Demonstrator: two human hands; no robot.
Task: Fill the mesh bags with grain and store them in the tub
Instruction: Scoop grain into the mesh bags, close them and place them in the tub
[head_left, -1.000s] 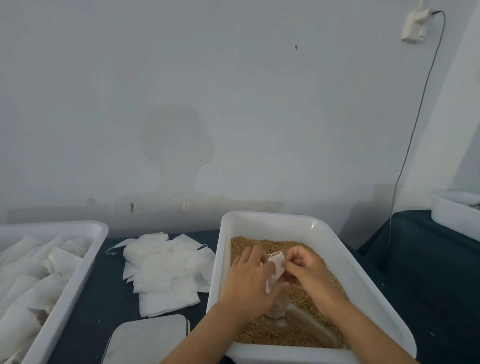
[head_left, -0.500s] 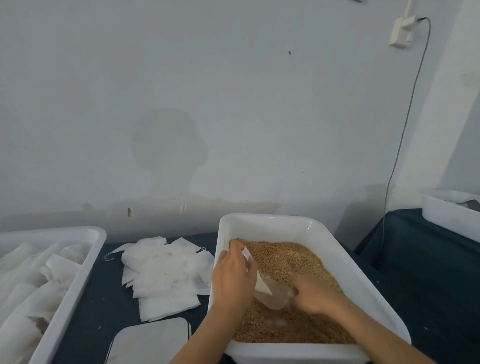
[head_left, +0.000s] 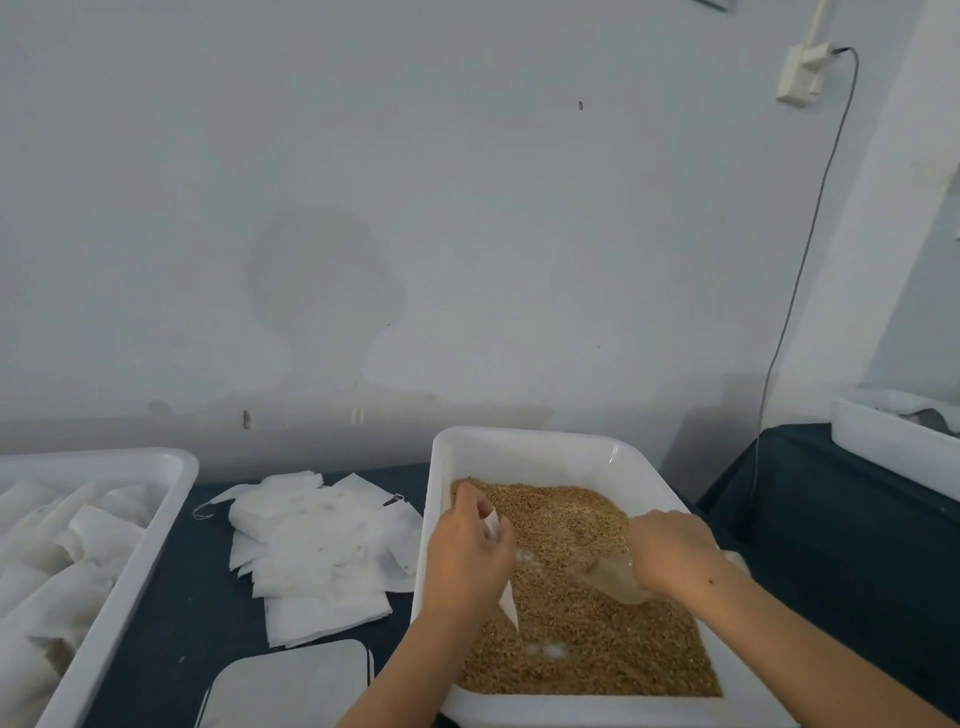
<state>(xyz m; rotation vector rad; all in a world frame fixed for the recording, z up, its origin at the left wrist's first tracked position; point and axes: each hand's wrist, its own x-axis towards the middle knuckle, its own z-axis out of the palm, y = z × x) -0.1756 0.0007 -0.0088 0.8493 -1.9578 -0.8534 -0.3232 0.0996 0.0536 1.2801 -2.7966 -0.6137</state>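
Pale grey wall (head_left: 467, 208) fills the bkgd, w/ a socket box (head_left: 802, 73) top right and a thin cable (head_left: 800, 270) hung down from it. Below, a dark blue tabletop (head_left: 171, 597) is seen.

At centre, a white tray (head_left: 545, 449) of brown grain (head_left: 587, 649) is set on the table. Both hands are kept over it. A white mesh bag (head_left: 498, 525) is pinched at its top edge by the left hand (head_left: 465, 561), fingers curled round it; the bag's lower corner (head_left: 509, 608) is seen hanging just above the grain. A clear plastic scoop (head_left: 608, 574) is gripped by the right hand (head_left: 670, 553), fingers wrapped over its rear end, its mouth turned toward the bag & low in the grain. Bag & scoop are near each other but apart.

Left of the tray, a loose pile of flat empty bags (head_left: 311, 551) is laid on the table. Far left, a white tub (head_left: 130, 587) is seen, w/ filled bags (head_left: 57, 561) stacked inside. A flat white lid (head_left: 291, 686) is placed at the bottom edge, btw tub & tray. At far right, part of another white bin (head_left: 893, 447) is seen on a separate dark surface.
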